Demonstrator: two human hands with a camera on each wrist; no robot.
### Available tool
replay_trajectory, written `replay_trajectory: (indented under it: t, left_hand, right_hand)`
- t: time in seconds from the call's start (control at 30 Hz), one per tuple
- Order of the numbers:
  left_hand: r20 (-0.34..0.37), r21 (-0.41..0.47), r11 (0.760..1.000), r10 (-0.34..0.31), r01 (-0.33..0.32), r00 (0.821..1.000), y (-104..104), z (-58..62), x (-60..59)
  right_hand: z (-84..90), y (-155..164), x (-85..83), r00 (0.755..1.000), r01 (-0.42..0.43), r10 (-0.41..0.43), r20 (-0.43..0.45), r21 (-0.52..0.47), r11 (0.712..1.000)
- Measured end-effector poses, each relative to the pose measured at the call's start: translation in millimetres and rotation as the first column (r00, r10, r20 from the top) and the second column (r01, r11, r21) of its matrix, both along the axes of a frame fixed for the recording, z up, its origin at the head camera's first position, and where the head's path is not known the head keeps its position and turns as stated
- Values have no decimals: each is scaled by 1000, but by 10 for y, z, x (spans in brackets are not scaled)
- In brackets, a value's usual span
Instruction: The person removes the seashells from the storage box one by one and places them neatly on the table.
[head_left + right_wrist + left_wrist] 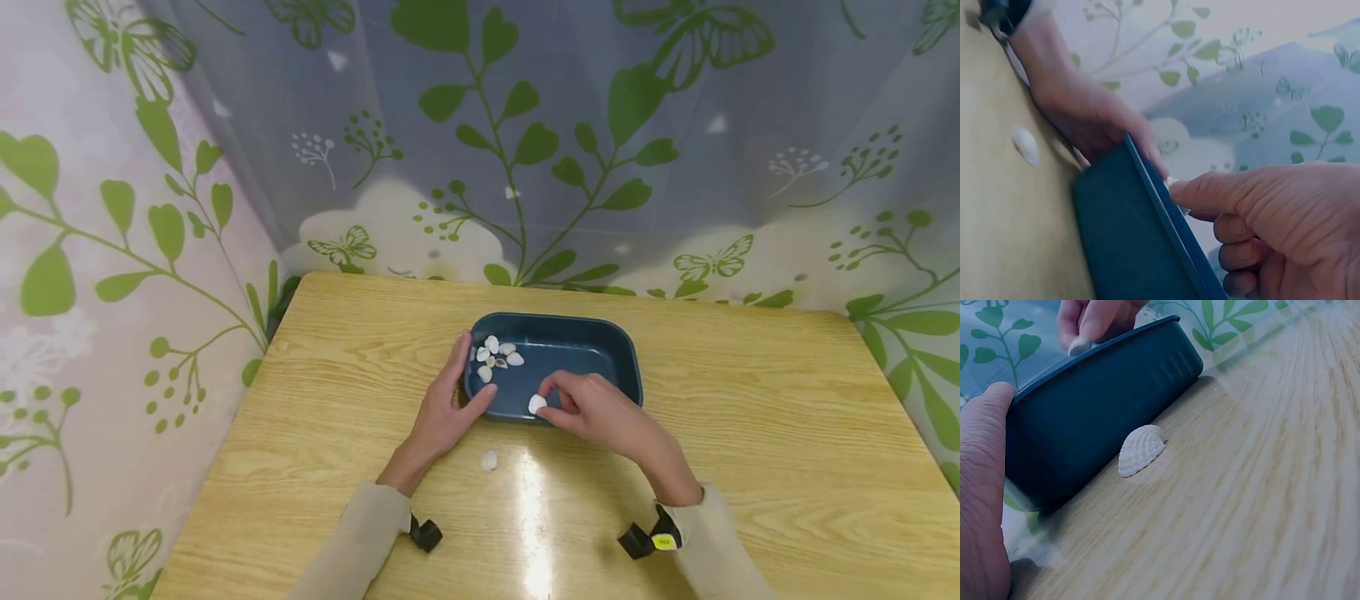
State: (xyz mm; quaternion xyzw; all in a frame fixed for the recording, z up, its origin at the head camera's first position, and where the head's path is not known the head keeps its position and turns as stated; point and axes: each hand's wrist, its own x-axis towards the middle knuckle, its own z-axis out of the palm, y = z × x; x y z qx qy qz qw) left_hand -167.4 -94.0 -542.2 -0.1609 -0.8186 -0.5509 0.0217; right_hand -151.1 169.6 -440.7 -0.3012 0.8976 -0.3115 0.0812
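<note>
A dark blue rectangular tray (553, 321) with raised sides stands on the table. My left hand (438, 414) holds its near left corner, fingers along the left end and thumb at the front rim. Over the near side of the tray, my right hand (600, 408) pinches a white seashell (537, 403) between thumb and forefinger; the other fingers curl in. Several seashells (492, 344) lie inside at the tray's left end. On the table in front of the tray rests one ribbed white seashell (1141, 450), also seen in the right wrist view.
The wooden table (757, 433) reaches back to a curtain (570, 133) printed with leaves and butterflies. A similar printed sheet (82, 292) hangs along the left side. Both wrists wear black camera straps (651, 533).
</note>
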Motion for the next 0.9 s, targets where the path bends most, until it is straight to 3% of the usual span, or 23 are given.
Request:
replay_trajectory:
  t: [0.27,0.4,0.57,0.7,0.9]
  left_hand:
    - [-6,-16,1000,6,-6,1000,-11,-21,-15]
    - [-1,-14,1000,9,-9,1000,-15,-28,-16]
    - [7,-22,1000,17,-17,1000,-15,-29,-15]
    - [6,-26,999,20,-20,1000,-10,-22,-11]
    - [5,-17,1000,16,-16,1000,2,-11,-7]
  right_hand:
    - [-49,-103,364,997,-73,73,-11,-5,997]
    - [-187,-164,464,992,-109,110,61,-21,994]
    - [-420,-226,505,985,-124,127,119,-32,992]
    - [-555,-254,493,993,-102,103,64,-17,995]
    - [-624,-262,467,997,-73,73,12,23,997]
